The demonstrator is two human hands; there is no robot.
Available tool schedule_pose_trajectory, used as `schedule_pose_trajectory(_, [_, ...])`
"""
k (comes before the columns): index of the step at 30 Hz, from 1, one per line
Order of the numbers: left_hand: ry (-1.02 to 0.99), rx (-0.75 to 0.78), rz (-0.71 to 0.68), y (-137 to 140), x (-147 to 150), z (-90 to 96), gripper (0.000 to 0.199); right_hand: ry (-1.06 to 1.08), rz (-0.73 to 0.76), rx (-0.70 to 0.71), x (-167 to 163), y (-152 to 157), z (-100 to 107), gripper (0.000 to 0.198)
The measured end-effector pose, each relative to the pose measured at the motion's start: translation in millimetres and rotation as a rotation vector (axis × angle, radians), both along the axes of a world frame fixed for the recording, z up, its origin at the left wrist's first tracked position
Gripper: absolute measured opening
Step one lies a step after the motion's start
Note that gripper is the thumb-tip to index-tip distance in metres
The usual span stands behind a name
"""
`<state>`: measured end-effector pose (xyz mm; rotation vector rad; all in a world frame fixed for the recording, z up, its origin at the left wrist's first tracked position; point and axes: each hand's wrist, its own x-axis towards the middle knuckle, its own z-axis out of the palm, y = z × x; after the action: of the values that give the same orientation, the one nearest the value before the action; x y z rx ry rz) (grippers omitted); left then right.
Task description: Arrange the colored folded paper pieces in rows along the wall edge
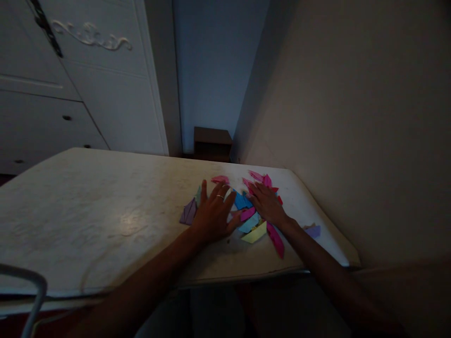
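Folded paper pieces in several colours lie in a loose heap on the pale table (pixel 105 197). My left hand (pixel 215 209), a ring on one finger, is spread over the heap's left side. Beside it lie a purple folded paper (pixel 188 212) and a pink one (pixel 220 179). My right hand (pixel 266 202) rests with fingers stretched over the right side, touching pink pieces. Between the hands show a blue piece (pixel 242 201), a light blue one (pixel 249 222) and a yellow one (pixel 254 233). A magenta strip (pixel 275 240) lies by my right wrist. What lies under both palms is hidden.
A lavender paper piece (pixel 313 230) lies apart, near the table's right edge. A wall (pixel 352 117) runs along the right. A white cabinet (pixel 112 98) stands behind on the left, and a brown box-like shelf (pixel 212 136) beyond the table. A curved metal bar (pixel 40 286) is at lower left.
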<state>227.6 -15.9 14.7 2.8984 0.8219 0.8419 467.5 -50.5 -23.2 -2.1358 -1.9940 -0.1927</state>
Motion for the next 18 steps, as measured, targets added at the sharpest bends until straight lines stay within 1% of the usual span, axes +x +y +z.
schedule_pose_trajectory(2, [-0.004, 0.047, -0.166, -12, 5, 1.3, 0.053, 0.011, 0.026, 0.030, 1, -1, 0, 0.058])
schedule_pose_trajectory(5, [0.063, 0.130, -0.529, -31, 14, 0.3, 0.056, 0.038, 0.059, 0.060, 2, 0, 0, 0.057])
schedule_pose_trajectory(6, [0.094, 0.152, -0.630, -37, 17, -0.4, 0.056, 0.048, 0.065, 0.068, 1, 0, 0, 0.057])
schedule_pose_trajectory(7, [0.120, 0.168, -0.703, -43, 22, -1.0, 0.054, 0.059, 0.068, 0.077, 1, 1, 1, 0.058])
schedule_pose_trajectory(9, [0.151, 0.181, -0.765, -51, 31, -1.8, 0.053, 0.092, 0.080, 0.097, 0, 1, 2, 0.059])
schedule_pose_trajectory(11, [0.160, 0.183, -0.776, -56, 42, -2.6, 0.054, 0.150, 0.088, 0.114, 0, 0, 4, 0.059])
schedule_pose_trajectory(13, [0.160, 0.181, -0.785, -58, 50, -4.5, 0.053, 0.240, 0.065, 0.137, 2, -3, 8, 0.058])
schedule_pose_trajectory(15, [0.148, 0.175, -0.801, -57, 55, -8.0, 0.051, 0.347, 0.019, 0.182, 5, -6, 13, 0.056])
schedule_pose_trajectory(18, [0.132, 0.163, -0.808, -54, 57, -13.7, 0.052, 0.469, -0.025, 0.286, 11, -10, 22, 0.055])
